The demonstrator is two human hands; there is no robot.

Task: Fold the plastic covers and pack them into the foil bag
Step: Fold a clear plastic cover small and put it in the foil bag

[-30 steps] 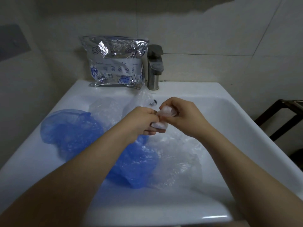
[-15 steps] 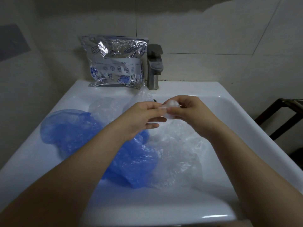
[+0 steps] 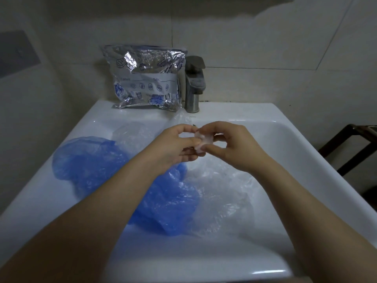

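Left hand [image 3: 175,148] and right hand [image 3: 230,146]: together above the sink [image 3: 306,152], fingers curled, both pinching one small folded clear cover [image 3: 202,140]; foil bag [image 3: 148,77] at 11 o'clock.

Large pale wall tiles [image 3: 244,33] with thin dark joints are filling the far side of the room, lying in dim, greyish light. A white basin [image 3: 306,160] is spreading across the near and middle ground, with a steel tap [image 3: 194,84] standing at its far rim. A dark wooden frame [image 3: 350,148] is showing at the right edge, and a grey panel [image 3: 16,54] is sitting on the left wall.
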